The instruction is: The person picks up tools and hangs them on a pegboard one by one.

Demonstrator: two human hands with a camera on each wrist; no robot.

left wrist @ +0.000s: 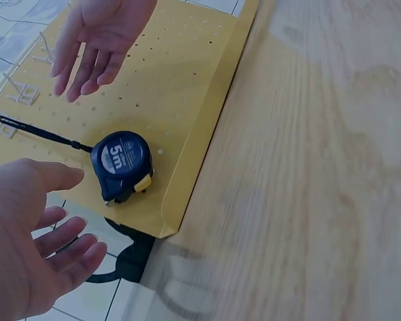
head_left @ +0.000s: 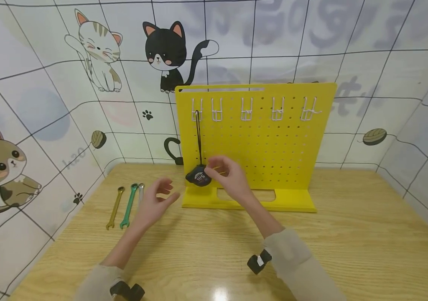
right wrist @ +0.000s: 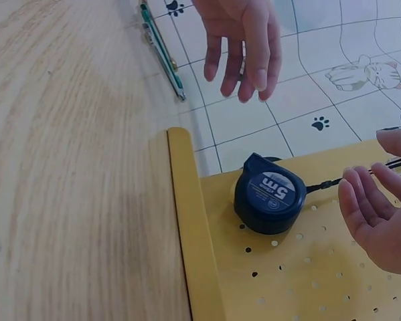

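Observation:
A black tape measure (head_left: 200, 176) marked 5m hangs by its wrist strap (head_left: 199, 138) from the leftmost white hook (head_left: 197, 109) of a yellow pegboard (head_left: 251, 142). My right hand (head_left: 229, 177) is just right of the tape measure, fingers loosely bent, holding nothing. In the right wrist view a gap shows between that hand (right wrist: 381, 207) and the tape measure (right wrist: 270, 194). My left hand (head_left: 156, 200) is lower and to the left, fingers relaxed and apart. The left wrist view also shows the tape measure (left wrist: 122, 164) free of both hands.
Three wrenches lie on the wooden table (head_left: 206, 251) at the left: a gold one (head_left: 115, 207), a green one (head_left: 129, 206) and a silver one (head_left: 141, 193), partly behind my left hand. More hooks (head_left: 246, 109) line the board's top. A cat-patterned cloth (head_left: 138, 138) stands behind.

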